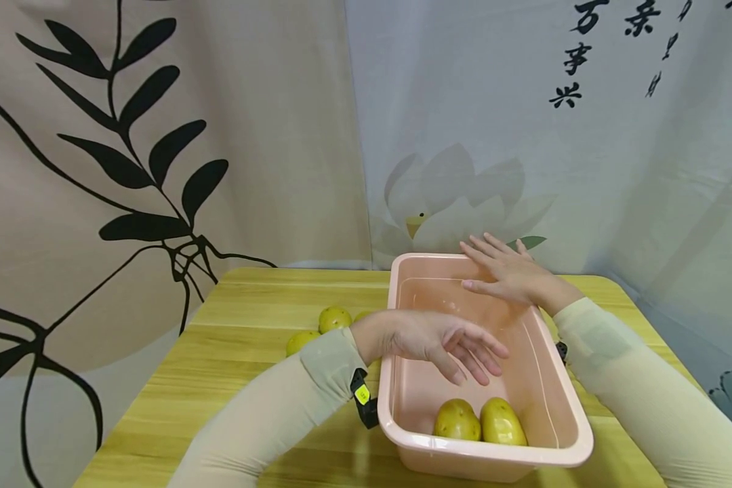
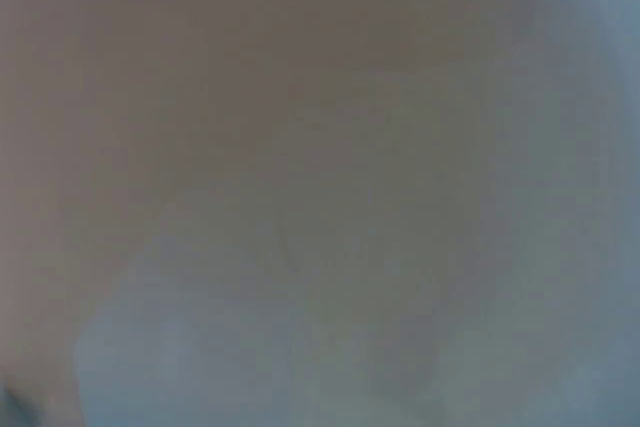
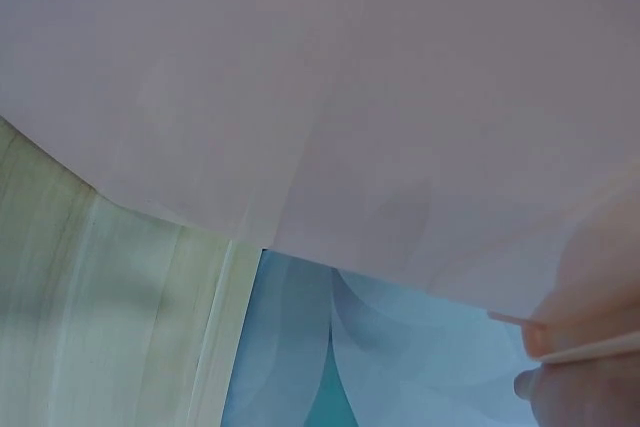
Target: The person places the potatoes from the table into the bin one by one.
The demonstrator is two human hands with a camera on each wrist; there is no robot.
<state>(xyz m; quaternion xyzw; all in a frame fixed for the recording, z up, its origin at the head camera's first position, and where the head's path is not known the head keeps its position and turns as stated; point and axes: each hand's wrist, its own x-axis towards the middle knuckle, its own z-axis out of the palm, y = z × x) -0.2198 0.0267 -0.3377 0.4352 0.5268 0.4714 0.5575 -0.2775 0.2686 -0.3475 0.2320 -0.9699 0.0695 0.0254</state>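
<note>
A pink plastic basin (image 1: 433,288) stands on the table, its far end tilted up a little. My left hand (image 1: 445,346) hovers over its inside, fingers loosely spread and holding nothing. Across the far right corner of the rim lies my right hand (image 1: 503,274), fingers stretched out. In the right wrist view, fingers (image 3: 590,387) show at the edge of the basin's pale outer wall (image 3: 330,117). Two yellow, potato-like things (image 1: 457,420) lie side by side at the basin's near end. Only a blurred pale surface fills the left wrist view.
Several more yellow, potato-like things (image 1: 334,318) sit on the wooden table (image 1: 219,379) left of the basin, partly hidden by my left forearm. A printed cloth (image 1: 280,135) hangs close behind the table's far edge.
</note>
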